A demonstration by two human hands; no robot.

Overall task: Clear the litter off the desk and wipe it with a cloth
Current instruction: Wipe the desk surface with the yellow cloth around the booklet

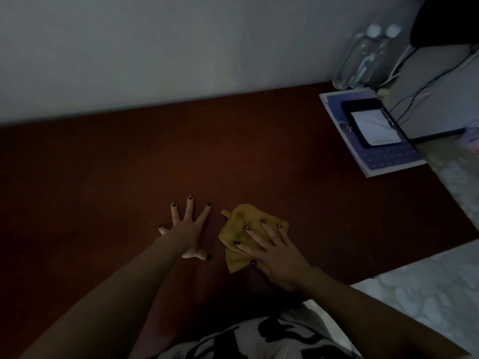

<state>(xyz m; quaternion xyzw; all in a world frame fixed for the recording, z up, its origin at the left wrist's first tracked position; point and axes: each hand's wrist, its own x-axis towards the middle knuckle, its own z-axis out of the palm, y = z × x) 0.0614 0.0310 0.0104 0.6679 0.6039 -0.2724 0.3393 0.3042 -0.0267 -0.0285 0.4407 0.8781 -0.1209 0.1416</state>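
Observation:
A yellow cloth (pixel 239 224) lies crumpled on the dark brown desk (pixel 129 177), near its front middle. My right hand (pixel 274 252) presses flat on the cloth with straight, spread fingers. My left hand (pixel 188 228) rests flat on the bare desk just left of the cloth, fingers fanned out, holding nothing. The two hands are a short gap apart. No litter shows on the desk surface in this dim view.
At the desk's far right corner lies a stack of books (pixel 375 141) with a dark tablet (pixel 373 123) and white paper on top. Two clear plastic bottles (pixel 363 58) stand against the wall behind it. Cables (pixel 425 86) hang at the right. A pale patterned floor lies beyond the right edge.

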